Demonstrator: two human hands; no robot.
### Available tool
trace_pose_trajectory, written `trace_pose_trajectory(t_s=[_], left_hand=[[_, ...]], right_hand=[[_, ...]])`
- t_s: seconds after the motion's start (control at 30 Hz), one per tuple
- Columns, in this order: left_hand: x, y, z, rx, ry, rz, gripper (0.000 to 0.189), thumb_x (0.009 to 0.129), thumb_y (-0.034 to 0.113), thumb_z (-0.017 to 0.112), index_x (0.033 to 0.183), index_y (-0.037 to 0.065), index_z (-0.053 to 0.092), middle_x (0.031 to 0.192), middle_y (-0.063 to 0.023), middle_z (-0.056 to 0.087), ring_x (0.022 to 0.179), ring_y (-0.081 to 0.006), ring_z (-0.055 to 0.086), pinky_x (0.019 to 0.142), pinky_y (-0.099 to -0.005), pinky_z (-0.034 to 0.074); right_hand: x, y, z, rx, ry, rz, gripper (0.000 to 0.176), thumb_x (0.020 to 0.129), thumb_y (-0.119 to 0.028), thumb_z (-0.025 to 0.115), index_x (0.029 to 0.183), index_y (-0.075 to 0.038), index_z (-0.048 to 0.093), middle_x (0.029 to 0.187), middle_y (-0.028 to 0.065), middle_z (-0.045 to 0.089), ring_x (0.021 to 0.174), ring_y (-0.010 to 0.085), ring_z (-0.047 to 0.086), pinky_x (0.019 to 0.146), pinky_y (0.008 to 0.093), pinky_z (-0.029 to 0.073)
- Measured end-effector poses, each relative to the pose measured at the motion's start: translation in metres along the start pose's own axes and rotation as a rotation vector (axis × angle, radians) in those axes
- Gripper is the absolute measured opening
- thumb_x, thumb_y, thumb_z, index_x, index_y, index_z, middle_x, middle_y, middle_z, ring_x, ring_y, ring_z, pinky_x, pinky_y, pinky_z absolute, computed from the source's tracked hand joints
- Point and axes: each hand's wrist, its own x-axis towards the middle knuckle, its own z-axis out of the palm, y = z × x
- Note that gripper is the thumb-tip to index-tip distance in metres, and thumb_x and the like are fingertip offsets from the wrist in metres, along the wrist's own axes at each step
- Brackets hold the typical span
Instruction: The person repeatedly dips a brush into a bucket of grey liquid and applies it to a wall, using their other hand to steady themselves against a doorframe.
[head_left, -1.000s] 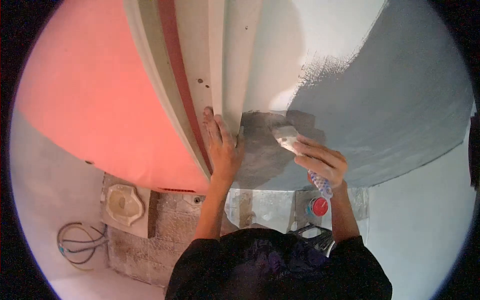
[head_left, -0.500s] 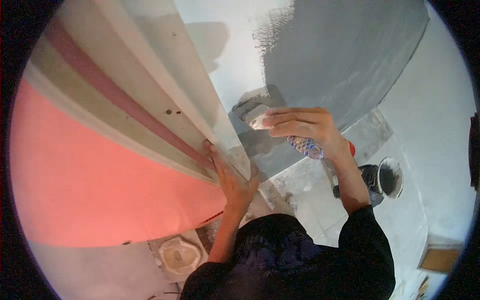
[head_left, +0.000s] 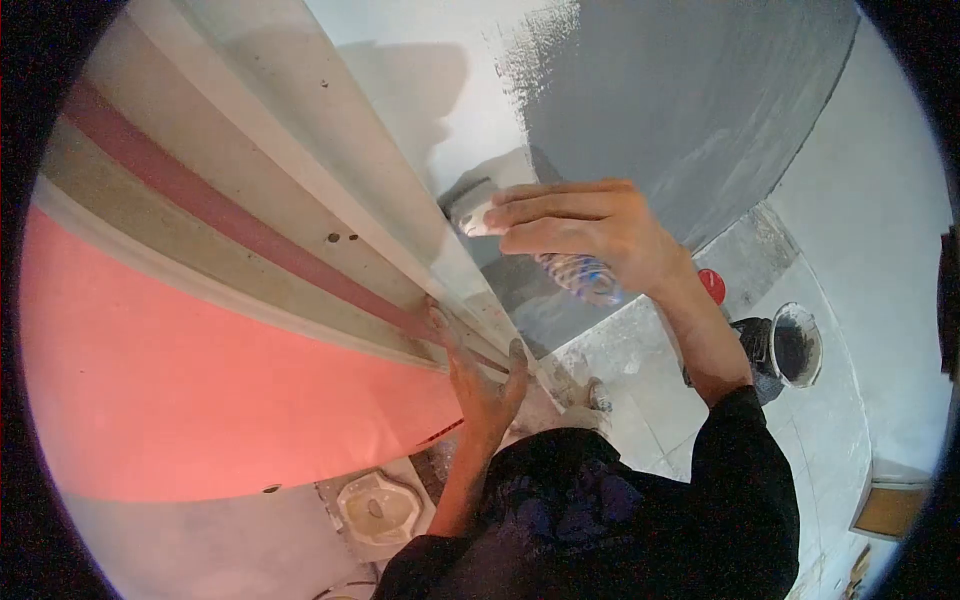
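Observation:
My right hand point(head_left: 590, 225) grips a paint brush point(head_left: 472, 208) with a pale head and a blue-and-white patterned handle point(head_left: 580, 277). The bristles touch the wall beside the door frame, where white surface point(head_left: 410, 100) meets grey paint point(head_left: 680, 110). Around the edge of the beige frame point(head_left: 330, 170) my left hand point(head_left: 480, 375) is wrapped, its thumb on one side and its fingers on the other.
A bucket point(head_left: 796, 345) with dark contents stands on the tiled floor at the right, near a red round object point(head_left: 711, 286). The pink door panel point(head_left: 220, 390) fills the left. A squat toilet point(head_left: 378, 510) lies below it.
My right hand and the brush have moved left and slightly up, closer to the frame. My left hand appears slightly further right and lower, still on the frame. The whole view has shifted a little.

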Motion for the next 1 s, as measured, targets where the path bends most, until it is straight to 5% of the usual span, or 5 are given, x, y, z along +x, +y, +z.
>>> trace_pose_trajectory(t_s=[0.2, 0.3, 0.4, 0.8, 1.0], left_hand=[[-0.001, -0.003, -0.001, -0.004, 0.020, 0.006, 0.098, 0.080, 0.009, 0.071, 0.151, -0.006, 0.006, 0.155, -0.0327, 0.015, 0.144, -0.0461, 0.017, 0.116, -0.0513, 0.019], [0.001, -0.004, -0.002, 0.017, 0.024, 0.030, 0.097, 0.080, 0.009, 0.071, 0.151, -0.006, 0.007, 0.155, -0.0324, 0.015, 0.144, -0.0466, 0.017, 0.115, -0.0514, 0.020], [0.001, 0.000, -0.004, -0.056, 0.026, 0.005, 0.096, 0.081, 0.009, 0.070, 0.152, -0.005, 0.007, 0.155, -0.0318, 0.015, 0.143, -0.0472, 0.019, 0.115, -0.0514, 0.021], [0.001, -0.001, -0.005, -0.100, 0.030, 0.009, 0.097, 0.080, 0.002, 0.067, 0.153, -0.002, 0.003, 0.156, -0.0310, 0.016, 0.142, -0.0453, 0.024, 0.114, -0.0476, 0.027], [0.005, -0.002, -0.005, -0.139, 0.047, 0.024, 0.095, 0.080, -0.001, 0.064, 0.153, -0.001, 0.003, 0.157, -0.0289, 0.016, 0.142, -0.0447, 0.024, 0.112, -0.0460, 0.030]], right_hand=[[-0.017, -0.010, -0.005, 0.046, -0.119, 0.114, 0.047, 0.066, 0.001, 0.066, 0.111, -0.014, 0.066, 0.120, 0.0042, 0.066, 0.108, 0.0274, 0.064, 0.084, 0.0371, 0.056], [-0.005, -0.009, -0.002, 0.038, -0.090, 0.142, 0.019, 0.078, -0.011, 0.068, 0.097, -0.014, 0.072, 0.108, 0.0038, 0.072, 0.103, 0.0224, 0.069, 0.077, 0.0323, 0.059], [0.010, 0.002, -0.009, -0.007, -0.063, 0.080, 0.050, 0.064, -0.002, 0.069, 0.112, -0.015, 0.067, 0.119, 0.0039, 0.067, 0.103, 0.0274, 0.066, 0.080, 0.0360, 0.056], [-0.045, -0.019, 0.010, 0.169, -0.236, 0.339, 0.030, 0.071, -0.004, 0.072, 0.100, -0.012, 0.070, 0.112, 0.0073, 0.071, 0.106, 0.0270, 0.068, 0.083, 0.0347, 0.057], [-0.026, 0.008, 0.030, 0.165, -0.216, 0.223, 0.049, 0.066, 0.004, 0.062, 0.113, -0.011, 0.066, 0.109, 0.0088, 0.069, 0.091, 0.0326, 0.067, 0.079, 0.0401, 0.054]])
